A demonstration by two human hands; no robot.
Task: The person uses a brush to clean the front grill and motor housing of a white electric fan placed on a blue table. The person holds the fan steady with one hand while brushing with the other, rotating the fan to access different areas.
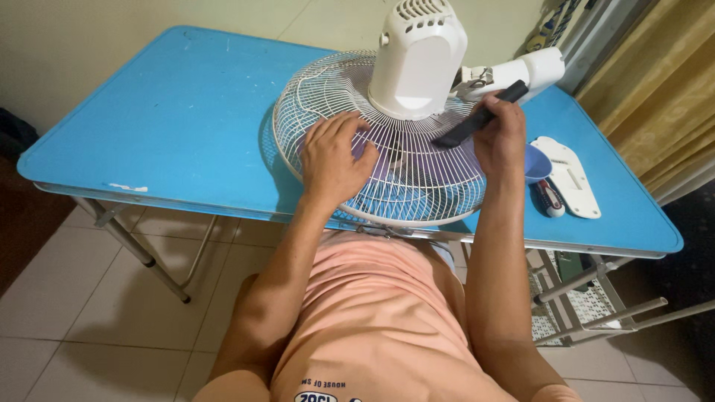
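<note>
Centrally in the head view, a fan [387,149] lies face down on the blue table [171,126]. Left hand [333,158] rests flat, fingers apart, on its grille. Right hand [500,138] is clamped on a black brush [477,119]. At right, a small blue bowl [538,162]; contents not visible.

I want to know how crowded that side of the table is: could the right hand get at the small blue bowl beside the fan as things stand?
Probably yes: the blue bowl lies just right of the right hand, nothing between them, though that hand holds a black brush.

A white fan [387,141] lay face down on the blue table [186,126]. The left hand [333,160] pressed flat on its wire cage. The right hand [500,138] held a black brush [480,115] against the cage.
</note>
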